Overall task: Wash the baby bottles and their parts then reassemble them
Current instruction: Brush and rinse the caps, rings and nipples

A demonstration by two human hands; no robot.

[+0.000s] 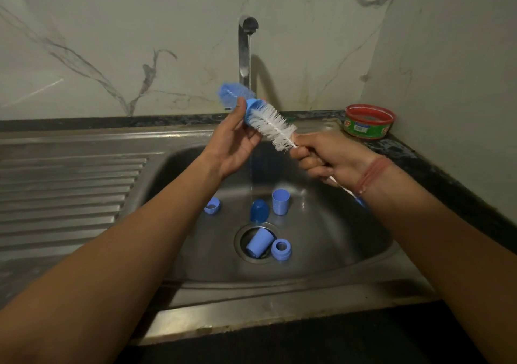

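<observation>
My left hand (237,142) grips a blue baby bottle (236,95) held above the steel sink (349,237), its mouth pointing right. My right hand (327,156) grips the handle of a white bottle brush (275,128), whose bristle tip sits at the bottle's mouth. In the sink basin lie several blue parts: a cap (212,205) at the left, a dark blue dome (259,209), an upright small cup (280,201), a tipped cup (259,242) over the drain, and a collar ring (281,249) beside it.
The tap (246,44) runs a thin stream down into the basin. A ribbed steel drainboard (70,190) spreads to the left. A red and green round tub (369,121) stands on the dark counter at the back right, by the marble wall.
</observation>
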